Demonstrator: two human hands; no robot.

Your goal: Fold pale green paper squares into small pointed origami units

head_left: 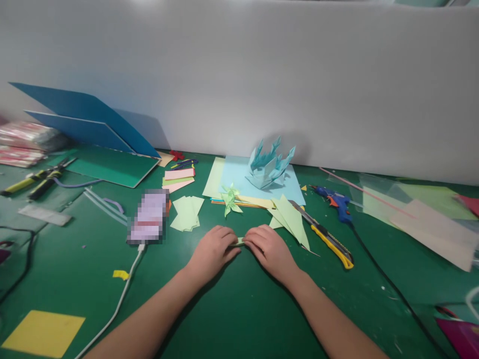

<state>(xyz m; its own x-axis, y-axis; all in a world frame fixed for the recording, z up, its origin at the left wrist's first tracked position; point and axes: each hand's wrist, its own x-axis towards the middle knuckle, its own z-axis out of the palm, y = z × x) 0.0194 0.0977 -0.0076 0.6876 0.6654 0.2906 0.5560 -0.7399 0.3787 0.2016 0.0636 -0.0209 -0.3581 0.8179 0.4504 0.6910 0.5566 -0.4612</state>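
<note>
Both hands rest on the green mat near its middle, fingertips meeting. My left hand (214, 248) and my right hand (270, 249) are curled and pinch a small folded piece of light green paper (240, 241) between them; most of it is hidden under the fingers. Just beyond the hands lie folded light green paper shapes (292, 219), a small green origami flower (231, 197) and a stack of light green paper pieces (186, 213).
A yellow utility knife (329, 240) lies right of my right hand, a blue glue gun (337, 202) with black cord behind it. A blue origami crown (268, 164) sits on light blue paper. A phone (148, 216) on a white cable lies left; pliers (39, 179) far left.
</note>
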